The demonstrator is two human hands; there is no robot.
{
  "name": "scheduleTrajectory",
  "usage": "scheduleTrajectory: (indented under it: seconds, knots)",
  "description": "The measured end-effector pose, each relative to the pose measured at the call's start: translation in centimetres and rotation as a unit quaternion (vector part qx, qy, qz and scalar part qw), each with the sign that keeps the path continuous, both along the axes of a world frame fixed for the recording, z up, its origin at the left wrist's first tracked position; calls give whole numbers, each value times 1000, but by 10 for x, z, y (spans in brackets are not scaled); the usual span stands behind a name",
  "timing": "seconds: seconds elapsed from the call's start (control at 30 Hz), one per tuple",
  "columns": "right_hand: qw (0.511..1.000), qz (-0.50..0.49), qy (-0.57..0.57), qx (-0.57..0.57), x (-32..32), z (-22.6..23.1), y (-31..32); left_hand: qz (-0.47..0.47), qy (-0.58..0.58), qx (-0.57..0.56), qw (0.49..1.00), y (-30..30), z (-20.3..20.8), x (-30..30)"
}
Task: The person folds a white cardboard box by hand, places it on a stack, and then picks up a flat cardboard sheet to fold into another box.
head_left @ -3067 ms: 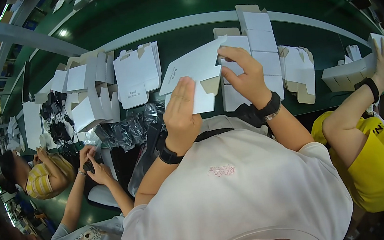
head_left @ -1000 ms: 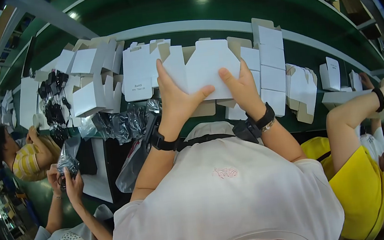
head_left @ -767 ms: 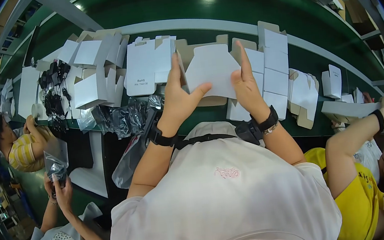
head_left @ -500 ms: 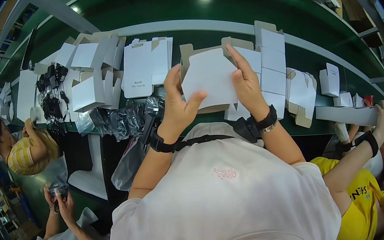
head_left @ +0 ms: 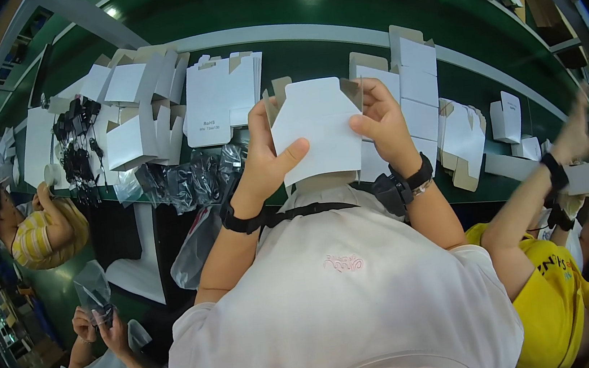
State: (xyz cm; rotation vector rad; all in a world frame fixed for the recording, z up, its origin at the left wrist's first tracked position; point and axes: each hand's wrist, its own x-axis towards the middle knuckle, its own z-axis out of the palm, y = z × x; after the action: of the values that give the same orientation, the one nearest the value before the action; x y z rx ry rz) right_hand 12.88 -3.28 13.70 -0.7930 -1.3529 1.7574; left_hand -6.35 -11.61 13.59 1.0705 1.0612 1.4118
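A white cardboard box (head_left: 320,137) with its flaps standing out is held up in front of my chest, above the table's near edge. My left hand (head_left: 270,150) grips its left side, thumb pressed on the white face and fingers behind. At the right side my right hand (head_left: 379,117) holds it too, with the thumb on the face and the fingers curled by the side flap. Past my left hand lies a stack of flat white cartons (head_left: 216,98). Several white boxes (head_left: 417,97) stand in a row beyond my right hand.
Open white boxes (head_left: 133,140), black cabled adapters (head_left: 79,147) and bagged dark items (head_left: 186,185) lie on the left. Flat cartons (head_left: 460,136) lie on the right. Co-workers sit on both sides; one in yellow (head_left: 551,300) swings an arm close to my right.
The box has been turned so its tapered top flap stands up and its side flaps spread. My right fingers have curled in. The co-worker on the right has lifted an arm.
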Motion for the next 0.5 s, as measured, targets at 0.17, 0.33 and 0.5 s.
scheduleTrajectory:
  seconds: [0.17,0.33,0.5]
  knots:
    - [999,0,-34,-18,0,-9,-3,-11,-86,-83,993,-4,-11,-5]
    - [998,55,-19,8,-2,-12,-6,-22,-133,-107,985,0,-25,-11]
    - [995,69,-46,54,-4,-21,-6,17,-178,-111,978,-1,-34,-6]
